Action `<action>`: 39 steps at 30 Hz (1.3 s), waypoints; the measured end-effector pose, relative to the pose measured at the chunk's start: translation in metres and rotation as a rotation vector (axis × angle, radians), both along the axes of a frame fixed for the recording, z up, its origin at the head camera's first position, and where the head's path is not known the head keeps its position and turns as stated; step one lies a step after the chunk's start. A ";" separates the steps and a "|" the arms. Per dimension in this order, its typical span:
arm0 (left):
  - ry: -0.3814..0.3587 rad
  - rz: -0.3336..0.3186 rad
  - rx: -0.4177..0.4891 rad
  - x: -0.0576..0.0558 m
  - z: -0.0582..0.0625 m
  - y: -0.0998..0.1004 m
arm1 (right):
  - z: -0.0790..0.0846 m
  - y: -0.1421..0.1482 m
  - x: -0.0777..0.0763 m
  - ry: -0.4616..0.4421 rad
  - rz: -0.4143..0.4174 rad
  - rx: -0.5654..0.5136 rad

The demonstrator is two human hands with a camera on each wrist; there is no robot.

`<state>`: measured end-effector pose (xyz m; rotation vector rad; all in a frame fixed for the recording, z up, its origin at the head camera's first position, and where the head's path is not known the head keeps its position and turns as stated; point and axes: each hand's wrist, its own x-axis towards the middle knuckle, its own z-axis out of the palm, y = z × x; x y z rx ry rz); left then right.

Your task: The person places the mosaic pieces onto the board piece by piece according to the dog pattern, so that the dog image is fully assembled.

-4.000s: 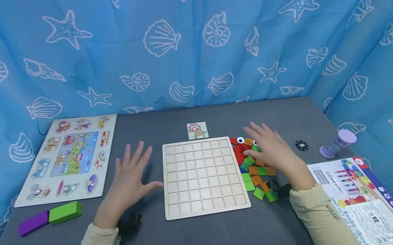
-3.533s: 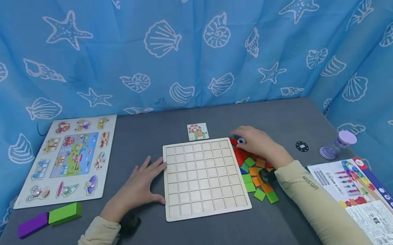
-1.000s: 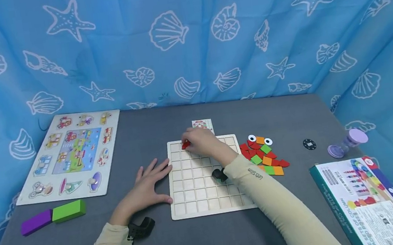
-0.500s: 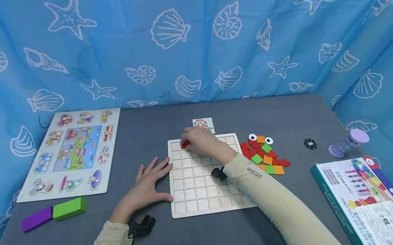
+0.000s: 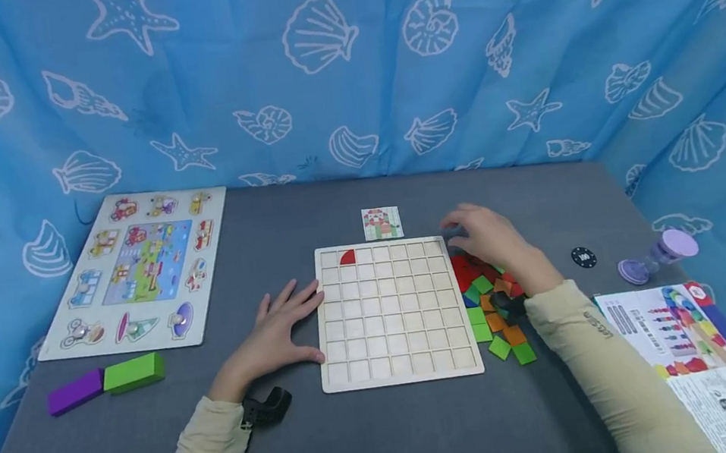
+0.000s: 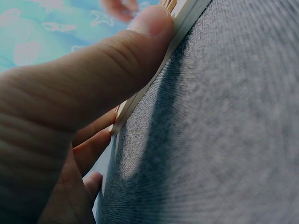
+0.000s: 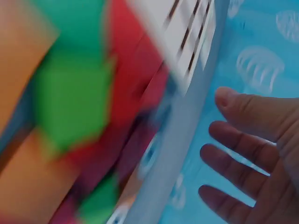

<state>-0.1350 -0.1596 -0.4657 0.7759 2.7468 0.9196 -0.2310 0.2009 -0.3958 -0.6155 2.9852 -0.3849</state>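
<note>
A square wooden grid board (image 5: pixel 406 383) lies mid-table. One red quarter-circle tile (image 5: pixel 348 257) sits in its top row, second cell from the left. My left hand (image 5: pixel 274 339) touches the board's left edge with thumb and fingertips, fingers spread; the left wrist view shows the thumb (image 6: pixel 145 42) against the rim. Just beyond the board's top right corner, my right hand (image 5: pixel 492 240) hovers with bent, parted fingers and nothing between them. Below it lies a heap of coloured tiles, with green tiles (image 5: pixel 479 324) and red tiles (image 5: pixel 468 271) partly hidden by hand and wrist.
Behind the board is a small pattern card (image 5: pixel 382 222). A picture puzzle board (image 5: pixel 146 263) and purple (image 5: pixel 75 392) and green blocks (image 5: pixel 134 372) lie left. To the right are a black disc (image 5: pixel 584 257), a purple sand timer (image 5: pixel 658 256) and a printed box (image 5: pixel 703 350).
My right hand has let go of the red tile, now lying in the board's top row, and moved right over the tile heap. My left hand stays at the board's edge.
</note>
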 end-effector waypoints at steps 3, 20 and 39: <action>0.003 -0.001 0.004 -0.001 0.002 -0.002 | -0.003 0.026 0.004 -0.028 -0.093 0.067; -0.014 -0.002 0.005 -0.001 0.001 0.000 | -0.015 0.054 0.011 -0.095 -0.254 0.122; -0.011 0.017 -0.018 0.000 0.002 0.004 | -0.013 -0.097 -0.004 0.037 0.141 -0.034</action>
